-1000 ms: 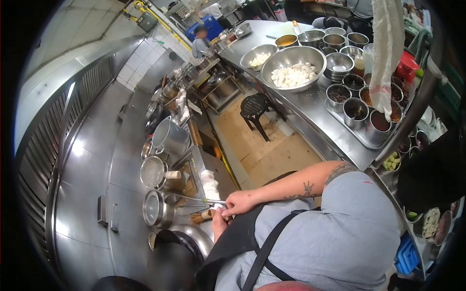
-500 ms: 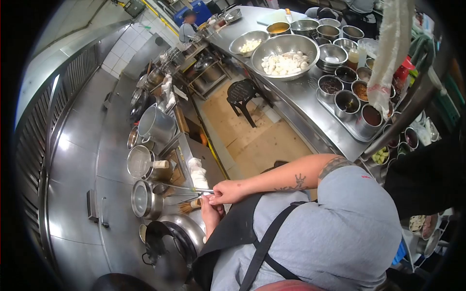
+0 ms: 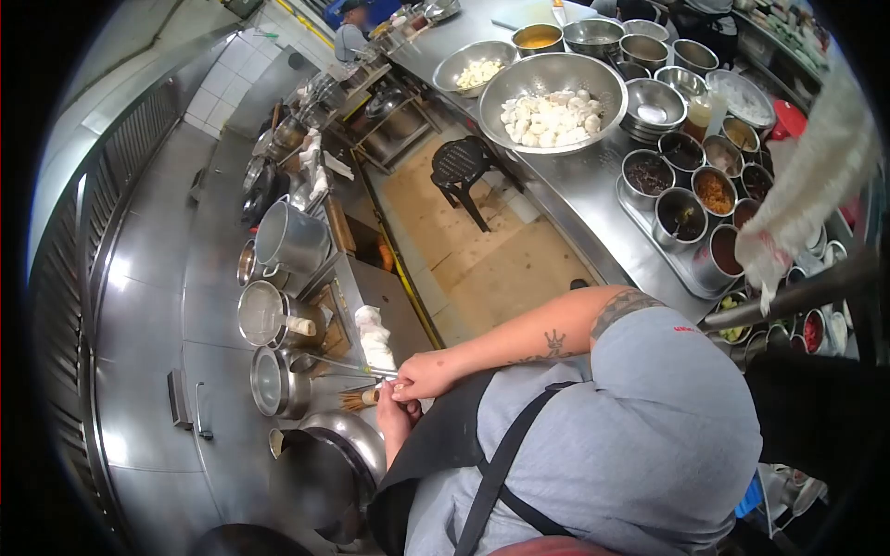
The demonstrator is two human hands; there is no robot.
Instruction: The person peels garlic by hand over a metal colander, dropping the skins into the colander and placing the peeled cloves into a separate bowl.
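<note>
My right hand [image 3: 425, 374], at the end of the tattooed forearm, is closed, its fingers pressed against my left hand. Just below it, my left hand [image 3: 397, 419] is curled with its fingertips meeting the right ones. Anything held between them is too small or hidden to name. Thin metal handles [image 3: 357, 368] reach from the pots to beside my right hand. A bamboo brush [image 3: 360, 398] lies left of my hands, and a crumpled white cloth [image 3: 374, 338] is above them.
Pots with strainers [image 3: 269, 382] and a dark wok [image 3: 320, 482] stand on the left. A black stool [image 3: 461, 165] is on the floor. The steel counter [image 3: 575, 195] bears a colander [image 3: 607, 88] of white pieces and several bowls. One person [image 3: 352, 39] stands far back.
The view has shifted slightly, so the counter and its bowls appear larger and the hanging white cloth sits farther right. My hands stay together, with the fingers still closed.
</note>
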